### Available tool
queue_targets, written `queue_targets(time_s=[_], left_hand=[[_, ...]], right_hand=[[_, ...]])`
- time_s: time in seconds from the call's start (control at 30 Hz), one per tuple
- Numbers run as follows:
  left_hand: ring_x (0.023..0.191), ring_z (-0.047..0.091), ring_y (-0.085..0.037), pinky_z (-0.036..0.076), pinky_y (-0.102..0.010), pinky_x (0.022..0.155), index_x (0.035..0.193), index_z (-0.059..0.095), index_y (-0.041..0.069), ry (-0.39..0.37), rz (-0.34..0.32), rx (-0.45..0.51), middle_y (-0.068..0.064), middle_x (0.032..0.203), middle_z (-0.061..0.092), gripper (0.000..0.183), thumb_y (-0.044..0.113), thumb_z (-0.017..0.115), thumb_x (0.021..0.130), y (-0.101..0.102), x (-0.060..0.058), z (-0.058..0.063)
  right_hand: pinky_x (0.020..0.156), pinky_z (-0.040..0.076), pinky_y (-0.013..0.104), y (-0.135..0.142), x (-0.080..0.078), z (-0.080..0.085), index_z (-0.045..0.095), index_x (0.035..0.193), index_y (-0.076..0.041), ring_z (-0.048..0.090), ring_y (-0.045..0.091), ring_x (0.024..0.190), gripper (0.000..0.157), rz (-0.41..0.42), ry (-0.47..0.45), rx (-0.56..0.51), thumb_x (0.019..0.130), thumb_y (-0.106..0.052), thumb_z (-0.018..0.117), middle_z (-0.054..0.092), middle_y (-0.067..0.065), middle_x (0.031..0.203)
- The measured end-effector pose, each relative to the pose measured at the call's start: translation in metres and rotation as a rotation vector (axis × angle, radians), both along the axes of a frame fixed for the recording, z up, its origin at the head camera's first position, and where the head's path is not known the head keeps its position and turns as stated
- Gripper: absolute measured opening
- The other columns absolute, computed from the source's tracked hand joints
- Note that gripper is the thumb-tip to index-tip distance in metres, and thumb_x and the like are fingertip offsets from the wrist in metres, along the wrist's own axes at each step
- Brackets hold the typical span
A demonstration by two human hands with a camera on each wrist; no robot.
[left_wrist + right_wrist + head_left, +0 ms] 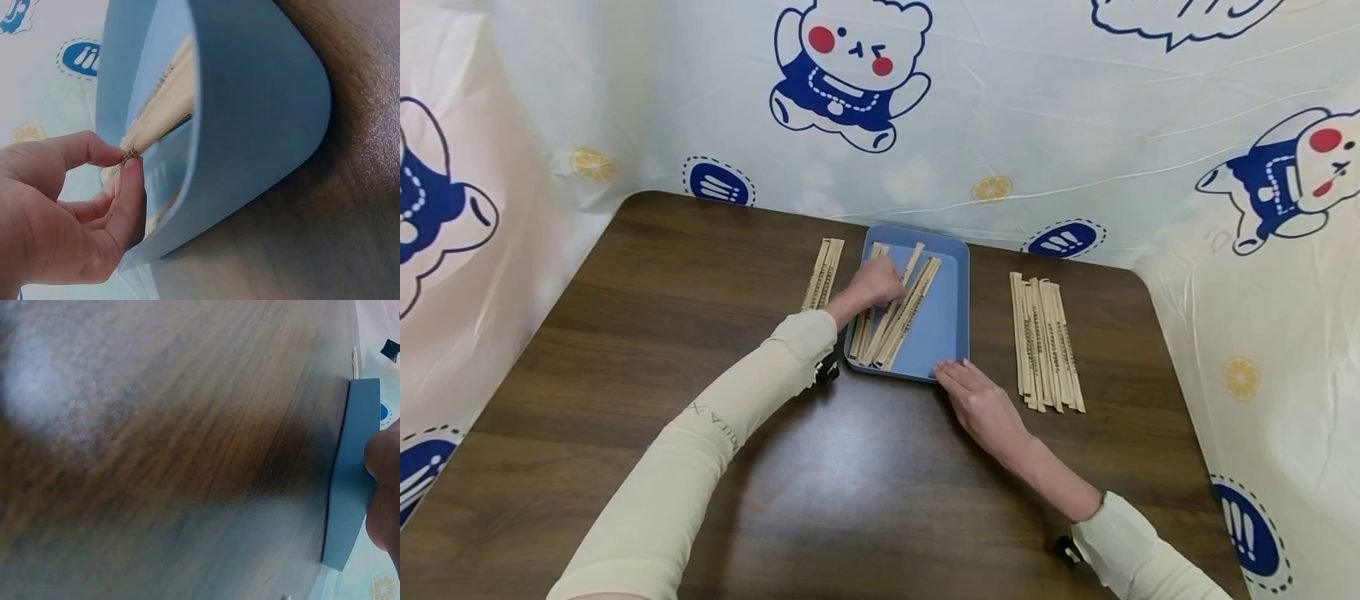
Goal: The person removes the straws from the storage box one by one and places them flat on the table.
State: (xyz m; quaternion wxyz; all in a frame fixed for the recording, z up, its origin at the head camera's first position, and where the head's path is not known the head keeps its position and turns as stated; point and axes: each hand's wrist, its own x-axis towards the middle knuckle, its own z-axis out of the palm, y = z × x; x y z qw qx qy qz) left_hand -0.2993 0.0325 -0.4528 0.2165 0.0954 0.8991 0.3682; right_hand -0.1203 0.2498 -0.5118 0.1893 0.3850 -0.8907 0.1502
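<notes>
A blue tray (951, 317) at the back of the table holds several paper-wrapped sticks (913, 308) with printed lettering. Over the tray's left half is my left hand (878, 282). Seen from the left wrist, its thumb and index finger pinch one end of a wrapped stick (156, 115), which slants across the tray. My right hand (988, 412) holds the near right rim of the tray, its fingertips just over the edge. From the right wrist, parts of that hand press against the tray's outer wall (350, 481).
Right of the tray, a row of similar wrapped sticks (1047, 346) lies on the brown wooden table (820, 500). A smaller bunch of sticks (823, 271) sits left of the tray, partly behind the left forearm. A printed curtain (1000, 108) hangs around the table's back and sides.
</notes>
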Motion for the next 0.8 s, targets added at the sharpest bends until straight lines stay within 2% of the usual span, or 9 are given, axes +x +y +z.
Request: queue_targets(time_s=[0.23, 0.33, 0.43, 0.5, 0.53, 0.6, 0.67, 0.73, 0.8], left_hand=[[0.042, 0.024, -0.012, 0.024, -0.028, 0.048, 0.056, 0.031, 0.014, -0.024, 0.052, 0.108, 0.003, 0.05, 0.023, 0.044, 0.004, 0.057, 0.091, -0.012, 0.001, 0.01], [0.046, 0.026, -0.012, 0.035, -0.031, 0.05, 0.062, 0.031, 0.013, -0.026, 0.083, 0.178, 0.003, 0.055, 0.022, 0.041, 0.003, 0.059, 0.09, -0.015, 0.001, 0.013], [0.049, 0.027, -0.011, 0.048, -0.036, 0.059, 0.066, 0.03, 0.013, -0.031, 0.11, 0.237, 0.003, 0.06, 0.022, 0.038, 0.001, 0.059, 0.089, -0.019, 0.001, 0.015], [0.049, 0.027, -0.01, 0.048, -0.035, 0.059, 0.067, 0.03, 0.013, -0.034, 0.124, 0.26, 0.002, 0.061, 0.022, 0.037, 0.0, 0.059, 0.088, -0.021, 0.0, 0.015], [0.05, 0.029, -0.01, 0.049, -0.035, 0.06, 0.069, 0.033, 0.012, -0.037, 0.133, 0.27, 0.001, 0.064, 0.027, 0.034, 0.0, 0.059, 0.088, -0.022, 0.0, 0.015], [0.051, 0.031, -0.01, 0.049, -0.035, 0.061, 0.074, 0.036, 0.009, -0.054, 0.141, 0.287, -0.002, 0.075, 0.039, 0.028, 0.001, 0.059, 0.088, -0.025, 0.0, 0.017], [0.055, 0.041, -0.01, 0.05, -0.034, 0.063, 0.085, 0.045, 0.006, -0.074, 0.155, 0.313, -0.008, 0.097, 0.053, 0.016, 0.001, 0.059, 0.09, -0.028, 0.001, 0.02], [0.065, 0.048, -0.014, 0.054, -0.04, 0.073, 0.102, 0.051, 0.001, -0.097, 0.166, 0.34, -0.013, 0.128, 0.052, 0.013, 0.002, 0.058, 0.092, -0.032, 0.002, 0.023], [0.079, 0.056, -0.019, 0.056, -0.041, 0.08, 0.118, 0.052, -0.003, -0.113, 0.179, 0.366, -0.017, 0.141, 0.047, 0.026, 0.002, 0.057, 0.093, -0.038, 0.002, 0.026]], right_hand=[[0.104, 0.046, 0.048, 0.0, 0.0, 0.0, 0.065, 0.124, 0.008, 0.063, 0.034, 0.115, 0.041, 0.002, 0.003, 0.001, 0.084, 0.011, 0.07, 0.066, 0.022, 0.122], [0.104, 0.046, 0.048, 0.0, 0.0, 0.0, 0.066, 0.124, 0.008, 0.063, 0.034, 0.115, 0.041, 0.002, 0.004, -0.001, 0.084, 0.011, 0.07, 0.066, 0.022, 0.121], [0.104, 0.046, 0.048, 0.001, 0.001, 0.0, 0.066, 0.124, 0.008, 0.063, 0.034, 0.115, 0.041, -0.001, 0.002, 0.003, 0.083, 0.011, 0.071, 0.066, 0.022, 0.122], [0.104, 0.046, 0.048, 0.001, 0.001, 0.0, 0.066, 0.124, 0.008, 0.063, 0.033, 0.115, 0.041, -0.003, 0.001, 0.007, 0.083, 0.011, 0.071, 0.066, 0.022, 0.122], [0.104, 0.046, 0.048, 0.001, 0.001, 0.0, 0.066, 0.124, 0.008, 0.063, 0.033, 0.115, 0.041, -0.003, 0.0, 0.01, 0.083, 0.011, 0.071, 0.067, 0.022, 0.122], [0.104, 0.046, 0.048, 0.001, 0.001, -0.001, 0.066, 0.124, 0.008, 0.063, 0.033, 0.115, 0.041, -0.002, 0.002, 0.011, 0.083, 0.011, 0.071, 0.067, 0.022, 0.121], [0.103, 0.047, 0.048, 0.001, 0.001, -0.001, 0.066, 0.124, 0.008, 0.064, 0.033, 0.114, 0.042, 0.0, 0.005, 0.01, 0.083, 0.012, 0.071, 0.067, 0.022, 0.121], [0.103, 0.047, 0.048, 0.001, 0.0, -0.001, 0.066, 0.124, 0.008, 0.064, 0.033, 0.114, 0.042, 0.0, 0.011, 0.011, 0.082, 0.012, 0.071, 0.067, 0.022, 0.121], [0.103, 0.047, 0.048, 0.001, 0.0, -0.001, 0.066, 0.123, 0.008, 0.064, 0.033, 0.114, 0.042, -0.001, 0.015, 0.012, 0.082, 0.012, 0.071, 0.067, 0.022, 0.121]])
